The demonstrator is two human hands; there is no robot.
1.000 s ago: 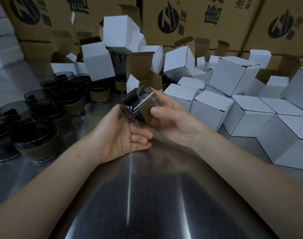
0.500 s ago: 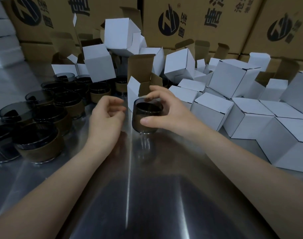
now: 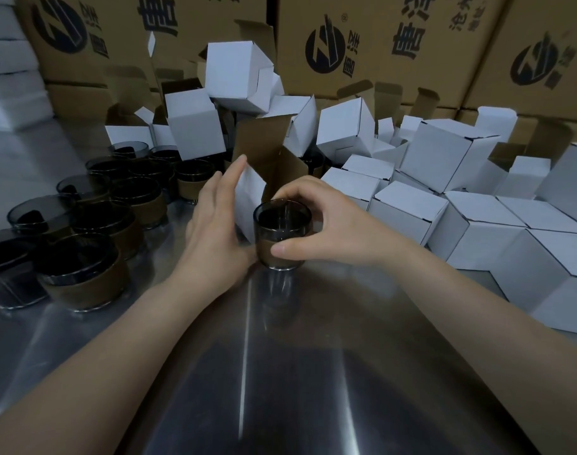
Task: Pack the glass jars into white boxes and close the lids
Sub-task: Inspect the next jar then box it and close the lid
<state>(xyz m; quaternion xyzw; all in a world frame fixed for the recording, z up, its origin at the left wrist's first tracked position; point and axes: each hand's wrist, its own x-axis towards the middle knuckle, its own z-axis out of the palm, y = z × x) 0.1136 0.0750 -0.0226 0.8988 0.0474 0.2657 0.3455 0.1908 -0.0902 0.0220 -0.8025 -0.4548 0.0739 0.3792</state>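
Observation:
A dark glass jar (image 3: 282,231) with a brown band stands upright on the steel table. My right hand (image 3: 326,224) grips it, thumb on the near side and fingers curled over the far rim. Just behind the jar stands an open white box (image 3: 249,195) with its brown-lined lid flap raised. My left hand (image 3: 214,221) holds that box by its left side, fingers straight along the wall, thumb hidden behind the jar.
Several banded glass jars (image 3: 83,264) crowd the left of the steel table (image 3: 280,372). Closed white boxes (image 3: 477,231) pile up at the right and back. Large brown cartons (image 3: 379,44) form a wall behind.
The jar went from tilted in both hands to standing upright in my right hand. My left hand let go of it and reached forward to take the open white box.

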